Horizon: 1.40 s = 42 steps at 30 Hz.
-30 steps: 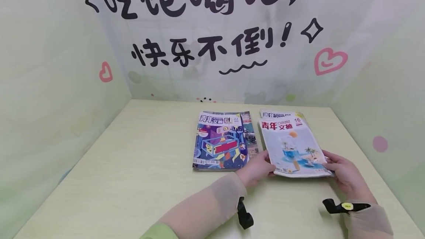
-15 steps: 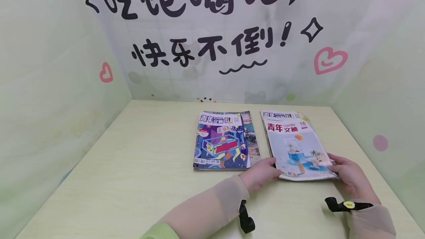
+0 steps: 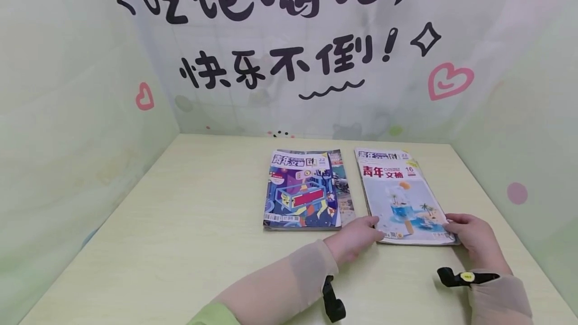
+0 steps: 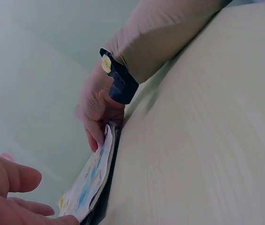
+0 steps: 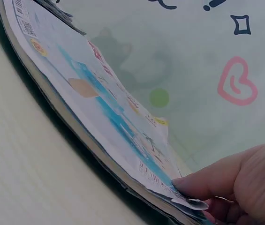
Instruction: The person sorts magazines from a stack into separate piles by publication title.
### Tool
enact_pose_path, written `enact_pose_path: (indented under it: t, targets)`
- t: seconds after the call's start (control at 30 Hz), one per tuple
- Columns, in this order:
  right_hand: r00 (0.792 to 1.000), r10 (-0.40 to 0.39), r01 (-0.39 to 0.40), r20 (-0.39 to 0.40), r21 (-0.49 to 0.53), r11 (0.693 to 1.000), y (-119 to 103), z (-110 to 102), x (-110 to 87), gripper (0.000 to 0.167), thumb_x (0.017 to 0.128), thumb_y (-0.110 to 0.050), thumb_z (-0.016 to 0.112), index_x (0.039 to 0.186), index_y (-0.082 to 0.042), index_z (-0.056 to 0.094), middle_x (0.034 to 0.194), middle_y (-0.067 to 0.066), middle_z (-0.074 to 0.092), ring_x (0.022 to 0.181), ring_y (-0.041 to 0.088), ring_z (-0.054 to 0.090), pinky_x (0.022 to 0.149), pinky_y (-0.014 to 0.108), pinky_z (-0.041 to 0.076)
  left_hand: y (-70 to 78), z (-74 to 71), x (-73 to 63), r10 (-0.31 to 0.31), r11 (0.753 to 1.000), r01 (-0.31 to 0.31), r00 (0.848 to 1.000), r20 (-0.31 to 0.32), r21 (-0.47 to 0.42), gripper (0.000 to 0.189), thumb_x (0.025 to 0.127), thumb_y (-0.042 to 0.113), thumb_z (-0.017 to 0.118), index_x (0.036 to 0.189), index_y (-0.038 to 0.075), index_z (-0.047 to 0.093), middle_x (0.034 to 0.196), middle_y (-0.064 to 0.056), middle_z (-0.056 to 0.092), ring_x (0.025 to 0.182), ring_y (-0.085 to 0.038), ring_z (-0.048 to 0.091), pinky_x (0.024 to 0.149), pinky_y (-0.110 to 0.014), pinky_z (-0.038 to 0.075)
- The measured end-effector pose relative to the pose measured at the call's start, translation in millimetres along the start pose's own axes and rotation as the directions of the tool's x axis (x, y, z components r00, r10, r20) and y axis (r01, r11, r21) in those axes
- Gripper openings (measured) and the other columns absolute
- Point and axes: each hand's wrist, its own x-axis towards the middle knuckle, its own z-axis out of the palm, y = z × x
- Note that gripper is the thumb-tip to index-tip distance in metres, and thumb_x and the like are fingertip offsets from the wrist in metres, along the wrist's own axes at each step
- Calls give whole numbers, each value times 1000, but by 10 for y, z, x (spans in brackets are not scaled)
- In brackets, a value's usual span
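A magazine (image 3: 406,209) with a beach-and-popsicle cover lies atop the right-hand pile, its near edge closest to the person. At its near right corner the right hand (image 3: 476,237) pinches it; the right wrist view shows the thumb (image 5: 212,180) on the cover and the other fingers at the edge below. The left hand (image 3: 354,237) touches the near left corner. In the left wrist view its fingers (image 4: 24,206) look fairly straight and spread, one tip meeting the magazine's corner. Farther back, another magazine (image 3: 377,154) peeks out beneath.
Left of this pile, another stack has a purple-covered magazine (image 3: 302,194) on top and a darker magazine (image 3: 344,192) showing at its right side. Both piles sit on a pale wooden table (image 3: 180,224). Printed cloth walls (image 3: 239,109) enclose its back and sides.
The beach-cover magazine has shifted right and slightly nearer the person, with both hands moving along with it. Over the last half second it has barely moved. The purple-covered stack stays put.
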Motion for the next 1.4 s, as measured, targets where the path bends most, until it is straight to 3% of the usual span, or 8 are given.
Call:
enact_pose_path:
  t: [0.27,0.4,0.53,0.7,0.83,1.03,1.2,1.4]
  targets:
    - [994,-65,63,-83,-22,998,-200,95,-121,57,97,-25,52,143,5,38,136,29,42,119,41,39,94,51,38,45,-305,-213,56,996,-50,995,80,-75,45,95,17,59,139,17,51,142,-4,48,116,-30,56,104,-53,38]
    - [991,-101,104,-91,25,994,-494,287,-212,56,100,-32,48,144,1,40,139,26,41,119,38,39,91,47,40,28,-562,-247,96,989,-86,992,82,-117,43,96,15,57,138,15,52,142,-8,48,112,-31,57,103,-47,41]
    - [983,-175,178,-46,60,982,-769,577,-243,53,100,-35,47,142,-2,43,138,22,43,119,34,41,91,41,40,-26,-838,-228,141,987,-138,990,23,-86,43,97,16,56,140,15,51,140,-7,49,115,-24,54,100,-40,45]
    - [962,-271,270,22,40,962,-998,994,-210,46,100,-28,51,136,-1,50,131,20,50,115,31,47,94,42,41,-131,-1195,-216,159,987,-162,980,-116,-16,46,98,20,55,142,14,47,136,-9,50,112,-25,53,97,-42,46]
    - [962,-267,264,62,48,963,-1119,1320,-186,41,99,-24,53,133,-3,53,126,18,54,113,29,50,94,43,43,-237,-1450,-225,139,990,-135,951,-277,35,46,98,24,56,143,17,46,135,-7,51,115,-26,52,100,-45,44]
    - [969,-231,222,93,99,970,-1197,1686,-130,38,97,-22,54,131,-5,55,120,13,56,106,26,49,88,38,45,-385,-1680,-241,93,994,-110,864,-495,-7,42,97,20,56,138,13,51,134,-6,53,124,-25,46,107,-45,37]
    - [964,-259,255,64,68,965,-1188,1865,-84,39,95,-18,56,131,-2,56,119,16,58,105,28,51,88,41,46,-477,-1735,-234,75,989,-134,831,-552,-66,41,96,15,55,137,9,51,137,-12,50,125,-27,45,108,-46,35]
    - [961,-270,269,61,23,963,-1158,1971,-106,39,96,-18,57,132,-4,57,120,14,60,107,28,53,96,45,45,-566,-1735,-218,89,988,-146,811,-578,-53,43,94,9,56,137,5,51,145,-16,42,134,-31,37,112,-46,29]
